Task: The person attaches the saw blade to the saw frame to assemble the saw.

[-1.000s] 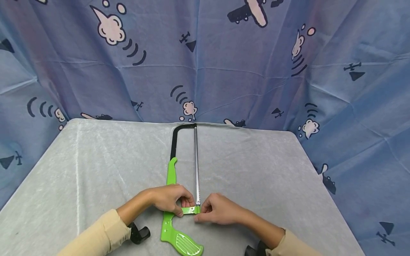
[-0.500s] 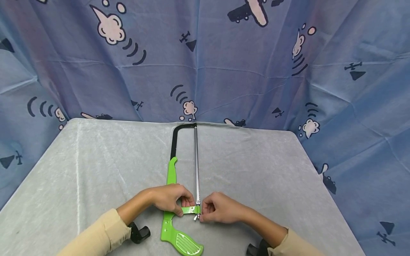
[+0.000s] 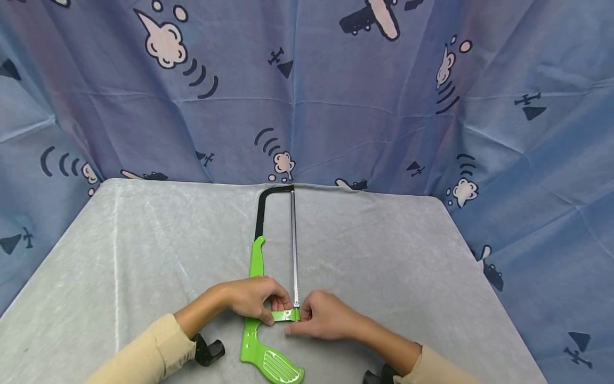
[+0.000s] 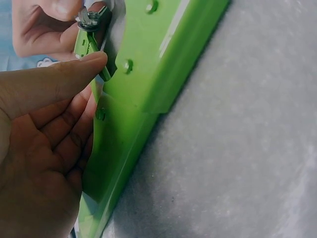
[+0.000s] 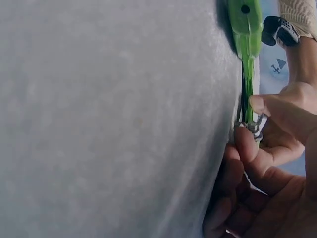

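A hacksaw [image 3: 257, 258] with a green handle, a black front frame and a silver blade [image 3: 295, 250] lies on the table, its grip toward me. My left hand [image 3: 251, 297] pinches the green crosspiece [image 3: 284, 316] at the blade's near end between thumb and fingers. On the other side, my right hand [image 3: 331, 319] has its thumb and index finger at the metal wing nut [image 5: 257, 126] on that crosspiece. Its fingertips hide the wing nut in the head view. In the left wrist view, the threaded end [image 4: 90, 19] shows near the right fingers.
Grey cloth covers the table [image 3: 384, 256]. A blue printed curtain [image 3: 336, 106] hangs right behind it and along the sides. Black wrist devices [image 3: 209, 350] are strapped beside both beige sleeves [image 3: 148, 349].
Half a second ago the right thumb was drawn back and the wing nut showed; now the thumb reaches left across it again. The left hand and hacksaw stay put.
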A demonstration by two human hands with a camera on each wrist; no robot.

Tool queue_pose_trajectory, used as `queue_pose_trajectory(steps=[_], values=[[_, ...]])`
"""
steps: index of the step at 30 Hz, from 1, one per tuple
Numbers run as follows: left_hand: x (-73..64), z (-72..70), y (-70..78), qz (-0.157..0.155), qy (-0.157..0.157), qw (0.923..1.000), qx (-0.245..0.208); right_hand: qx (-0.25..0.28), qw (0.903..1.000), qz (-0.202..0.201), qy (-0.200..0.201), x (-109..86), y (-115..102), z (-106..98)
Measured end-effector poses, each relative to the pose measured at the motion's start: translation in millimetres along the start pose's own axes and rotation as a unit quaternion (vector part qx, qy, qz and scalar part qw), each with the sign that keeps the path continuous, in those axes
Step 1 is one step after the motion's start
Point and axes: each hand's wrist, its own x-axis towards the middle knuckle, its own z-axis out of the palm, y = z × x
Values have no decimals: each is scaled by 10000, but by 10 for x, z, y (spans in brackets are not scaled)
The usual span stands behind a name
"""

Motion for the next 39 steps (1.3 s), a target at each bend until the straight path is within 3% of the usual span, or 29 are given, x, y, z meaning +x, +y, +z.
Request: queue_pose_trajectory(steps=[6, 16, 31, 39], values=[[4, 8, -5, 8, -8, 10000, -17, -120, 9998, 155, 38, 22, -11, 29], [8, 12, -18, -19, -28, 10000, -43, 45, 9998, 31, -173, 26, 14, -4], [21, 16, -25, -57, -3, 10000, -19, 1145, 9888, -377, -877, -19, 138, -137], [16, 6, -9, -82, 36, 10000, -14, 1196, 9869, -563, -930, -16, 166, -136]])
